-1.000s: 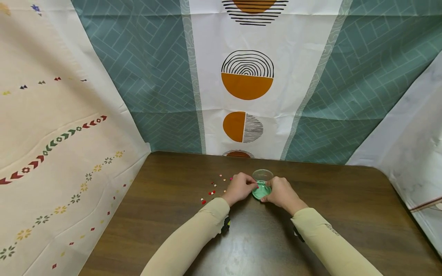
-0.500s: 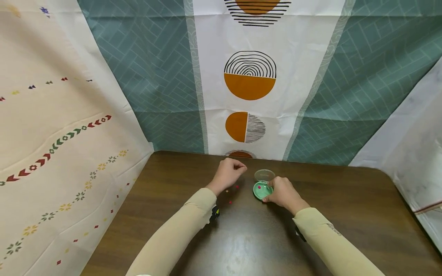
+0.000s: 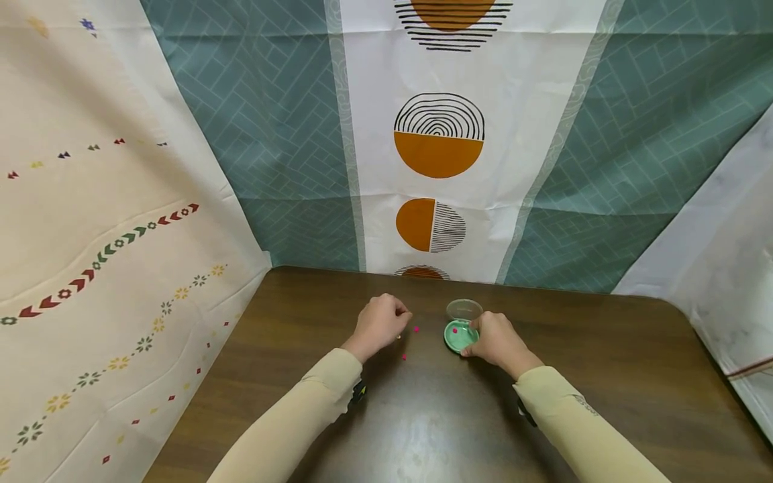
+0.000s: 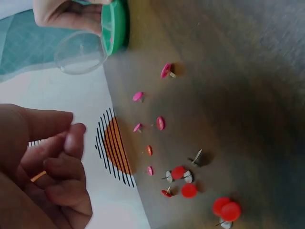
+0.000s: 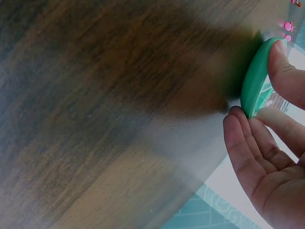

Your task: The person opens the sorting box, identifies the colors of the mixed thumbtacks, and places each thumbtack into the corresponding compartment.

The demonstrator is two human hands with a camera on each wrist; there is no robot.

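Observation:
My right hand grips the rim of a round green case, thumb on one side and fingers on the other. Its clear lid stands open at the back, and a pink thumbtack lies inside. To the left, my left hand is over the table with curled fingers, thumb and forefinger tips close together and nothing seen between them. Below it, in the left wrist view, loose thumbtacks are spread out: pink ones, an orange one, red ones and a grey one lying point up.
The brown wooden table runs back to a teal and white curtain. A cream patterned cloth hangs along the left side, and a white cloth along the right.
My left hand has drawn back from the case to the left, first rising, then lowering over the scattered tacks. A pink tack it pinched now lies in the case. The right hand keeps its grip.

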